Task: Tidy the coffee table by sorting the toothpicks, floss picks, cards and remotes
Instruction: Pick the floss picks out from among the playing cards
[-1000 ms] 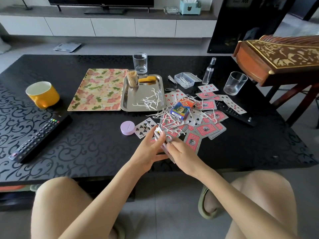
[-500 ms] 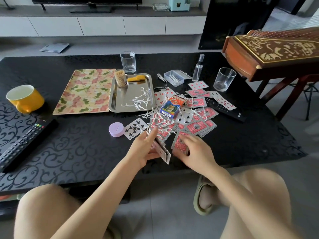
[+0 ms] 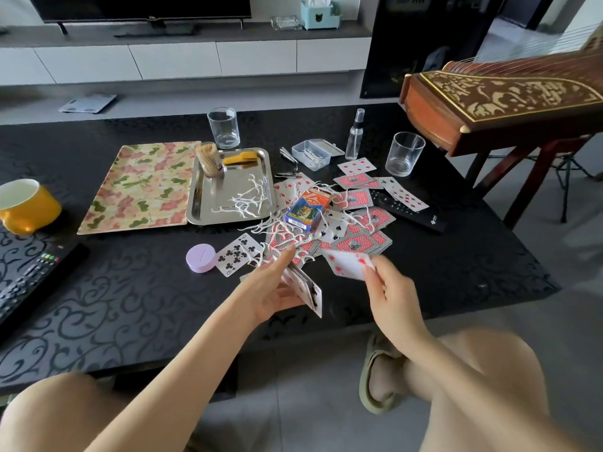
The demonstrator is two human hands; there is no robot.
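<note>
Near edge of black coffee table (image 3: 130,305): two hands, apart, not touching. Left hand (image 3: 270,288) grips a small stack of cards (image 3: 308,290), held on edge, count cannot tell. Right hand (image 3: 391,295) at 3 o'clock of it pinches one single card (image 3: 347,264), face up, red pips, lifted above the table. At 12 o'clock of the hands, the loose card pile (image 3: 355,233), mixed face up and face down, too overlapped to count. One card box (image 3: 308,208) lies on top of the pile. Loose floss picks (image 3: 284,233) are tangled over the pile's 9 o'clock side, many. One nine of clubs (image 3: 236,254) at the pile's 8 o'clock, one purple round case (image 3: 201,257) touching it. Two remotes: one (image 3: 32,278) far at 9 o'clock on the table edge, one (image 3: 411,207) at 2 o'clock, partly under cards. Farther out: one steel tray (image 3: 208,210) at 11 o'clock holding a heap of floss picks (image 3: 248,199), one toothpick holder (image 3: 208,158) full and upright, one yellow item (image 3: 239,158). One floral tray (image 3: 140,187) just beside it at 9 o'clock. One yellow mug (image 3: 27,205) at 10 o'clock. Far row: two glasses (image 3: 224,128) (image 3: 404,154), one clear plastic box (image 3: 315,153) open, one spray bottle (image 3: 355,135). One wooden zither (image 3: 509,102) at 2 o'clock, off the table.
</note>
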